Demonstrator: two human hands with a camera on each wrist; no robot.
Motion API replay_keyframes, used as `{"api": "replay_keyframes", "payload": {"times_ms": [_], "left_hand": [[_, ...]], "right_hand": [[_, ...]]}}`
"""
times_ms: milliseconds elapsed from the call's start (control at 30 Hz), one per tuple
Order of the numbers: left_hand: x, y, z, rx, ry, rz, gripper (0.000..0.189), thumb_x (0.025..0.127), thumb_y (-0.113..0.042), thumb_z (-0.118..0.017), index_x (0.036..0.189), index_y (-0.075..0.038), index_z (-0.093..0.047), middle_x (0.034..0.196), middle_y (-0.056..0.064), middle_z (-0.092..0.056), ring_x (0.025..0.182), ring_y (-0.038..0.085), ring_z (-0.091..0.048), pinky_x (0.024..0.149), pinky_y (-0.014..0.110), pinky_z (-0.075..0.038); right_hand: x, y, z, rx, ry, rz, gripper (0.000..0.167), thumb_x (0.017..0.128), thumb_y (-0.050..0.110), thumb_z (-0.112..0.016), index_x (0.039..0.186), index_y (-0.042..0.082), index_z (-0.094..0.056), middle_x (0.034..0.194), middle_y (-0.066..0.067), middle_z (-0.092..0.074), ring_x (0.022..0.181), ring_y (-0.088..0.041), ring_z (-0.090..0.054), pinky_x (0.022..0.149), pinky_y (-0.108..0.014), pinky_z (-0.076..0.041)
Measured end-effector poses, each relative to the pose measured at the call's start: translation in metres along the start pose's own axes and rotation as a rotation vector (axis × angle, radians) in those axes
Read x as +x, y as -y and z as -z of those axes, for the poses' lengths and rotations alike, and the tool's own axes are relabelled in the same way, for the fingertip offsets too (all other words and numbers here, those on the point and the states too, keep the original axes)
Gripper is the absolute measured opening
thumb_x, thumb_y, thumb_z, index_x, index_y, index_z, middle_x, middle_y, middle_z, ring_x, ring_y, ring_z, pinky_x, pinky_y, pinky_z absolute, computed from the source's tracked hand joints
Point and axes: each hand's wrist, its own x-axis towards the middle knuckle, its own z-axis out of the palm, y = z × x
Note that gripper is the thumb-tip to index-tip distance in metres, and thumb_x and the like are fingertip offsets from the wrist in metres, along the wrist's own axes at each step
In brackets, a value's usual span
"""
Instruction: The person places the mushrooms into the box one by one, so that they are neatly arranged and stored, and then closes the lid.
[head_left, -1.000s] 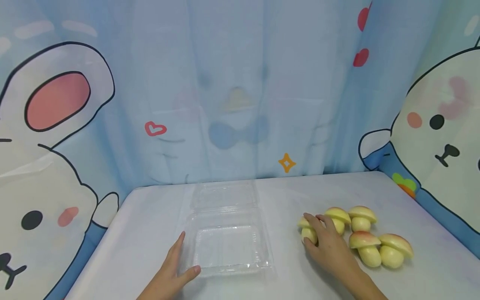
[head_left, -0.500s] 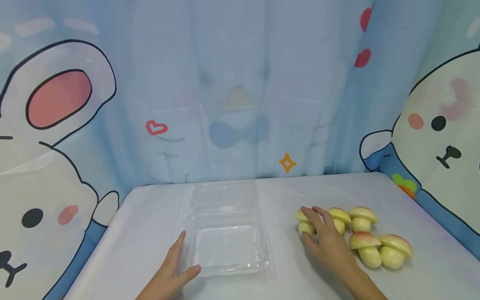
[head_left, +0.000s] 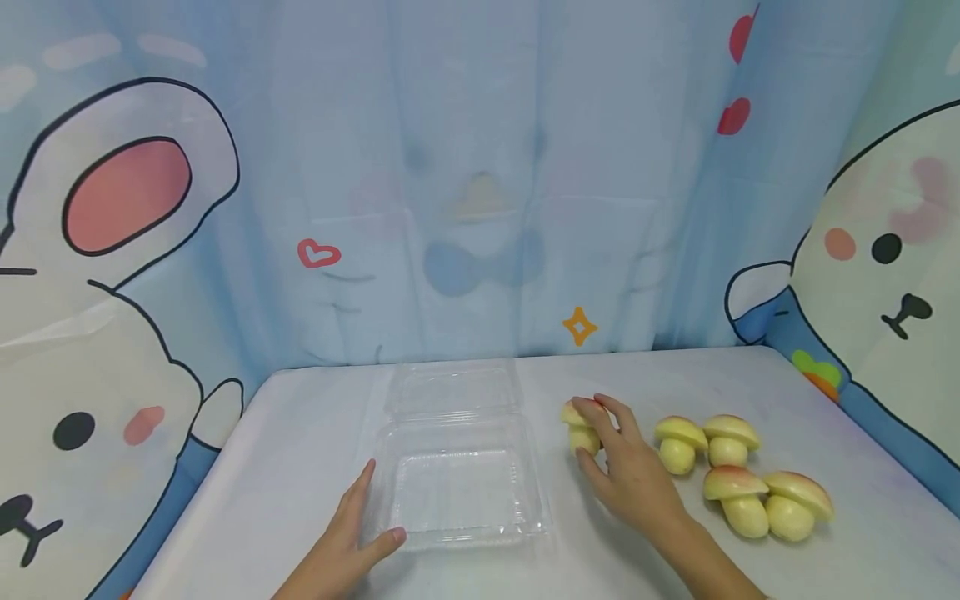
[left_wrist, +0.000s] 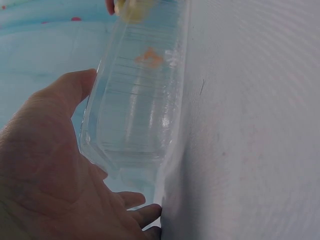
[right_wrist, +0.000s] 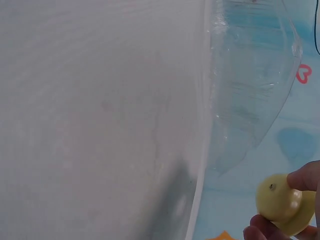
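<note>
A clear plastic clamshell box (head_left: 461, 492) lies on the table with its lid (head_left: 453, 392) folded back. My left hand (head_left: 341, 533) is at its left front corner, fingers extended; in the left wrist view the thumb touches or nearly touches the rim of the box (left_wrist: 135, 110). To the right of the box, my right hand (head_left: 630, 475) pinches a yellow toy mushroom (head_left: 581, 440) between thumb and fingers. In the right wrist view that mushroom (right_wrist: 280, 200) is raised off the table, its rounded stem end toward the camera.
Several more yellow mushrooms with reddish caps stand on the right: two behind, a left one (head_left: 678, 446) and a right one (head_left: 729, 442), and two in front, a left one (head_left: 738, 500) and a right one (head_left: 795, 504). A blue cartoon curtain (head_left: 480, 250) hangs behind the white table (head_left: 300, 450).
My right hand has carried the mushroom leftward and slightly back, away from the others toward the box. The left hand and the box have kept their places.
</note>
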Motion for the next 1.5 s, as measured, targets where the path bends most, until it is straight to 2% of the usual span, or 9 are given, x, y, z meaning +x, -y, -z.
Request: {"api": "replay_keyframes", "payload": {"times_ms": [200,500,833,1000,1067,1267,1500], "left_hand": [[0.0,-0.001,0.001,-0.003,0.001,-0.005,0.105,0.094,-0.052,-0.07,0.168,-0.019,-0.005,0.171,0.025,-0.011,0.157,0.05,-0.011,0.117,0.077,-0.016],[0.001,-0.001,-0.001,-0.001,0.001,-0.005,0.105,0.094,-0.052,-0.07,0.168,-0.016,-0.005,0.17,0.026,-0.011,0.156,0.052,-0.011,0.116,0.078,-0.017],[0.0,-0.003,0.0,0.0,0.001,-0.002,0.105,0.094,-0.052,-0.07,0.168,-0.017,-0.005,0.17,0.027,-0.011,0.156,0.053,-0.011,0.116,0.078,-0.017],[0.0,-0.004,0.0,0.0,0.006,0.018,0.106,0.093,-0.053,-0.07,0.168,-0.015,-0.005,0.17,0.028,-0.011,0.155,0.055,-0.011,0.115,0.08,-0.017],[0.0,-0.004,0.0,-0.001,0.007,0.022,0.106,0.093,-0.053,-0.07,0.168,-0.015,-0.006,0.169,0.029,-0.011,0.155,0.055,-0.011,0.114,0.08,-0.017],[0.001,-0.002,0.0,0.003,0.001,0.037,0.106,0.093,-0.053,-0.07,0.168,-0.014,-0.006,0.168,0.03,-0.013,0.154,0.058,-0.013,0.112,0.082,-0.019],[0.002,0.0,0.0,0.005,-0.002,0.033,0.106,0.092,-0.055,-0.071,0.168,-0.017,-0.007,0.17,0.026,-0.014,0.156,0.052,-0.014,0.116,0.077,-0.018]], "right_hand": [[0.01,0.013,-0.006,0.022,-0.012,0.021,0.062,0.092,0.01,-0.074,0.147,0.025,-0.05,0.15,-0.016,-0.047,0.058,-0.005,-0.046,0.048,-0.02,-0.039],[0.021,0.033,-0.018,0.083,-0.007,0.056,0.065,0.09,0.007,-0.076,0.147,0.027,-0.051,0.15,-0.016,-0.048,0.067,-0.014,-0.058,0.051,-0.02,-0.042],[0.036,0.05,-0.033,0.078,-0.009,0.144,0.065,0.088,0.006,-0.077,0.145,0.025,-0.052,0.149,-0.014,-0.05,0.06,-0.012,-0.052,0.05,-0.02,-0.038],[0.04,0.057,-0.04,0.08,0.021,0.157,0.063,0.089,0.006,-0.076,0.145,0.024,-0.053,0.149,-0.011,-0.05,0.05,-0.005,-0.038,0.048,-0.019,-0.036],[0.042,0.061,-0.043,0.072,0.038,0.155,0.062,0.089,0.006,-0.076,0.145,0.025,-0.054,0.149,-0.009,-0.05,0.051,-0.004,-0.037,0.048,-0.019,-0.036],[0.049,0.075,-0.05,0.042,0.125,0.182,0.059,0.092,0.011,-0.075,0.146,0.025,-0.054,0.152,-0.01,-0.048,0.055,-0.007,-0.045,0.053,-0.021,-0.041],[0.054,0.087,-0.061,0.027,0.192,0.237,0.056,0.094,0.012,-0.074,0.145,0.027,-0.055,0.152,-0.009,-0.05,0.063,-0.011,-0.055,0.058,-0.023,-0.046]]}}
